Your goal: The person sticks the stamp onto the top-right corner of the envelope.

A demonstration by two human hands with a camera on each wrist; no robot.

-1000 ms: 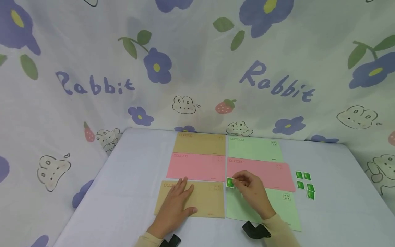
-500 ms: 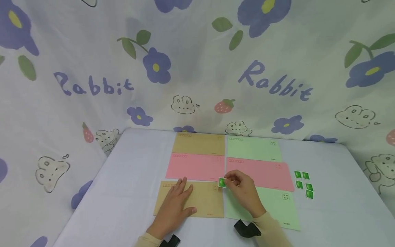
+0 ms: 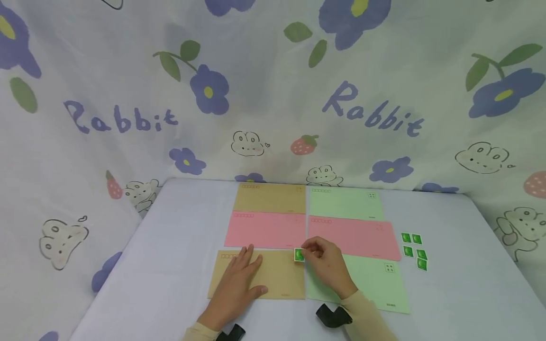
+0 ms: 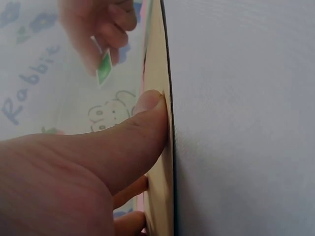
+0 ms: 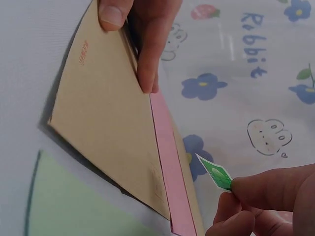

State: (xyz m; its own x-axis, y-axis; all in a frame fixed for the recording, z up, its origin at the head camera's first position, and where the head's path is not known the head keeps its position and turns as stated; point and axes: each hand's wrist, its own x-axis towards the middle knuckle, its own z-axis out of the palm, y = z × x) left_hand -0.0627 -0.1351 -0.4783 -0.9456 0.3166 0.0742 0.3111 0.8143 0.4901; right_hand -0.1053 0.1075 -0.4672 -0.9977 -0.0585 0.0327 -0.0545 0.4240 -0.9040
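My right hand [image 3: 326, 265] pinches a small green stamp [image 3: 298, 255] with a white border by its right edge. In the head view the stamp overlaps the upper right corner of the near brown envelope [image 3: 277, 279]; the right wrist view shows it held above the paper. My left hand [image 3: 234, 284] lies spread on that envelope's left part, thumb [image 4: 147, 118] on the paper near its front edge. Beneath my right hand is the near green envelope [image 3: 371, 284], partly covered by it.
Behind lie two pink envelopes [image 3: 264, 230] [image 3: 362, 237], a far brown envelope [image 3: 268, 198] and a far green envelope [image 3: 341, 203]. Several green stamps [image 3: 407, 251] lie on the white table [image 3: 452, 284] at the right. A patterned curtain [image 3: 264, 85] stands behind the table.
My right hand has moved left with the stamp, from over the near green envelope to the near brown envelope's upper right corner. My left hand stays on the brown envelope.
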